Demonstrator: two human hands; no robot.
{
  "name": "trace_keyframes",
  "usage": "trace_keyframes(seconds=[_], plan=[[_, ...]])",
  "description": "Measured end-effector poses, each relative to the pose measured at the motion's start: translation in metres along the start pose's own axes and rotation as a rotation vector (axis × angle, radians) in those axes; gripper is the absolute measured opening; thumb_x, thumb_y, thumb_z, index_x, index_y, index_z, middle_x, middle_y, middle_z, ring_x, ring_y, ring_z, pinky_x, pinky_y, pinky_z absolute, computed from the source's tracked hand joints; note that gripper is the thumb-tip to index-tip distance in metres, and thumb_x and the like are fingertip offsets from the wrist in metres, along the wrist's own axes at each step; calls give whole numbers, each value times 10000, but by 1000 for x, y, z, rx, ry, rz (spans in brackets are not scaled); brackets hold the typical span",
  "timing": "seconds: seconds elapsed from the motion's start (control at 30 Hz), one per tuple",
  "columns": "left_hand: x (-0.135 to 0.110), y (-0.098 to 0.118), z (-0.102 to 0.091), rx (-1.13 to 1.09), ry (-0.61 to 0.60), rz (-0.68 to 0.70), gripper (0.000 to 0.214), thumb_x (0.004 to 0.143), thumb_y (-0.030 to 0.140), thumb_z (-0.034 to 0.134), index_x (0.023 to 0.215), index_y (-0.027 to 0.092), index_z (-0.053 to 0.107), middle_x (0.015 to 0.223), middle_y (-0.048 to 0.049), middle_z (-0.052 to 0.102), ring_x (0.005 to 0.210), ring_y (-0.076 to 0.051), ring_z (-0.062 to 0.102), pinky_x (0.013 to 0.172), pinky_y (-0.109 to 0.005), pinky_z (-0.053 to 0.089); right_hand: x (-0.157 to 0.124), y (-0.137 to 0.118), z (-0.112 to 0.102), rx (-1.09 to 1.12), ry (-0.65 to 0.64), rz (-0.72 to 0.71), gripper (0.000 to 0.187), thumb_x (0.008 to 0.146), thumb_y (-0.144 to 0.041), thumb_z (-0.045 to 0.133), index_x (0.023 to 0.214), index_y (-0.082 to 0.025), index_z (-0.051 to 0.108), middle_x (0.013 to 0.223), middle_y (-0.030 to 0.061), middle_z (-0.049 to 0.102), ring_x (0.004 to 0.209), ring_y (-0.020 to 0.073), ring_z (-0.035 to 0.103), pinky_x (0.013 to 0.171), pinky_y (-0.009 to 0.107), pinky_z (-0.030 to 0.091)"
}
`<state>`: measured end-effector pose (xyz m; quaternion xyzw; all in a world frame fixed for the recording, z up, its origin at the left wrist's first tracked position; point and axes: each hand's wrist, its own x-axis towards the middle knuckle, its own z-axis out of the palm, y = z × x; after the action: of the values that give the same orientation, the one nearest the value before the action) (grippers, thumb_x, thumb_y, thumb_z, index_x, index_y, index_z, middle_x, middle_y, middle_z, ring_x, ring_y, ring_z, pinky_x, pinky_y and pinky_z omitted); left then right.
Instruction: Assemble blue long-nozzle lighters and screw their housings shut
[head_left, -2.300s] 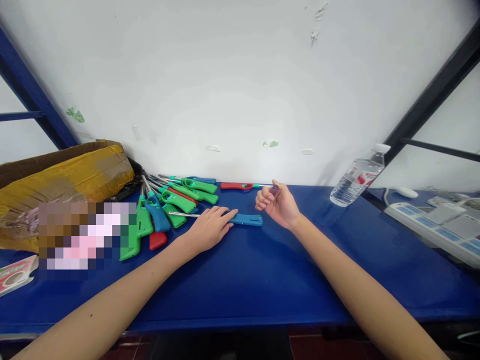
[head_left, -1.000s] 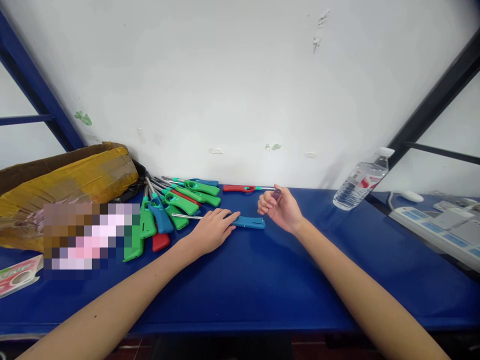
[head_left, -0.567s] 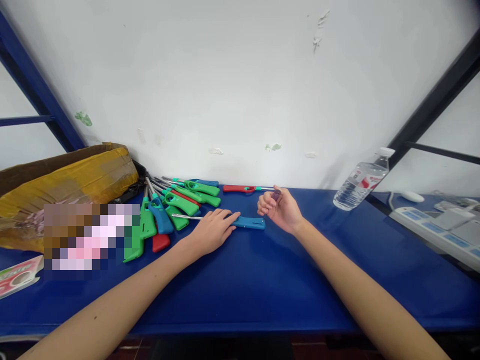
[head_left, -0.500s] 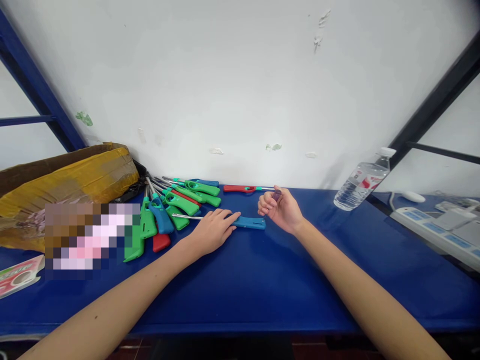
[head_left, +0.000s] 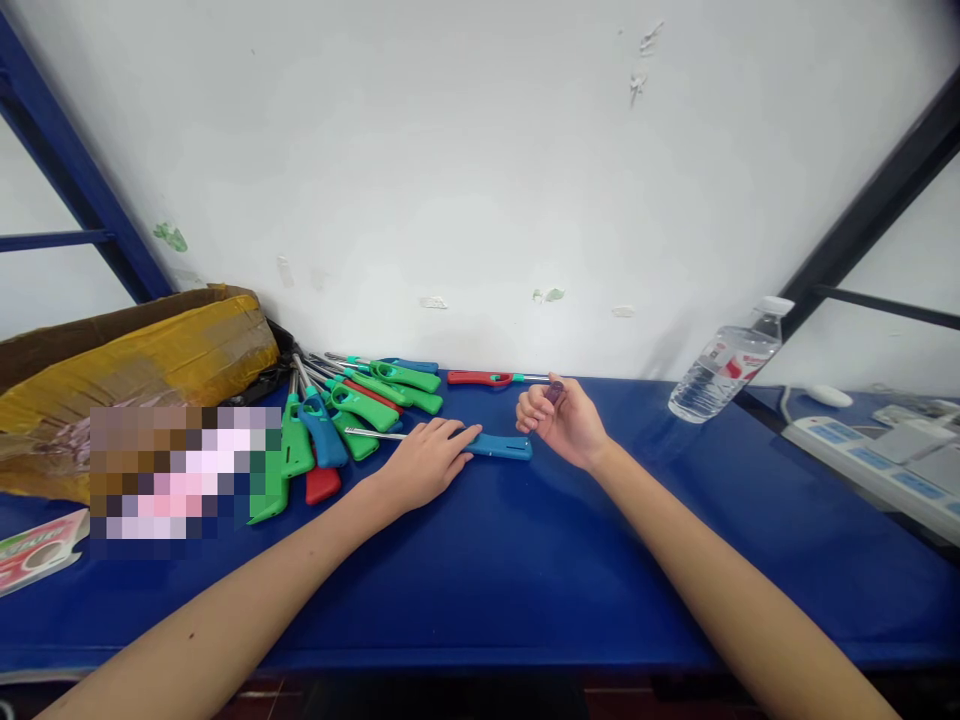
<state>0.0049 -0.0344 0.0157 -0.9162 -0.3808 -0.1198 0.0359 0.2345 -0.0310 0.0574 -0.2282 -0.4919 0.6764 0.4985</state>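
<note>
My left hand (head_left: pixel 431 462) lies over a blue long-necked gas lighter (head_left: pixel 504 446), its fingers curled over the trigger end. The lighter's metal neck points left and its handle lies to the right, flat on the table. Beside the handle's end, my right hand (head_left: pixel 562 420) is raised a little, with its fingers bent in. Between thumb and fingers it grips a small dark purple piece (head_left: pixel 555 392), mostly covered, whose kind I cannot make out. Behind that hand, a red lighter (head_left: pixel 476 378) rests near the wall, its neck reaching toward the fingers.
Green, blue and red lighters (head_left: pixel 364 405) lie heaped at the left. Next to them stands a cardboard box (head_left: pixel 232 340) with yellow tape, near a blurred-out patch and a printed card (head_left: pixel 37 550). A water bottle (head_left: pixel 724 370) and a power strip (head_left: pixel 862 460) occupy the right.
</note>
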Motion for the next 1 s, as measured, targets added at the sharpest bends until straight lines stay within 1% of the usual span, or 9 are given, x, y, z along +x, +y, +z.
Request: trace_keyframes(seconds=[0.2,0.37,0.73,1.0], plan=[[0,1,-1,2,-24,-13,431,999,299,390,1418,213,437,1319,-103,554,1187,-265,506,960,-398,434,0,0,0,17,-10,-1,510,928,-457,399,487,-206,453,548,0,340,551,164,363,578,304,360],[0,1,-2,3,-14,-4,426,1000,301,382,1413,213,444,1313,-106,559,1174,-262,514,949,-395,437,0,0,0,34,-13,-1,492,914,-444,425,486,-202,462,544,-2,341,553,162,368,582,300,358],[0,0,0,6,-6,-4,422,1001,303,391,1411,219,444,1308,-101,561,1173,-257,517,950,-386,435,0,2,-1,33,-27,-4,490,924,-430,401,497,-199,465,547,-3,337,556,161,369,585,298,358],[1,2,-2,9,-29,-20,428,1000,300,406,1418,214,440,1318,-101,557,1184,-263,511,957,-393,439,0,2,-2,29,-28,-3,491,923,-432,394,496,-201,464,551,-1,332,556,162,369,584,300,356]])
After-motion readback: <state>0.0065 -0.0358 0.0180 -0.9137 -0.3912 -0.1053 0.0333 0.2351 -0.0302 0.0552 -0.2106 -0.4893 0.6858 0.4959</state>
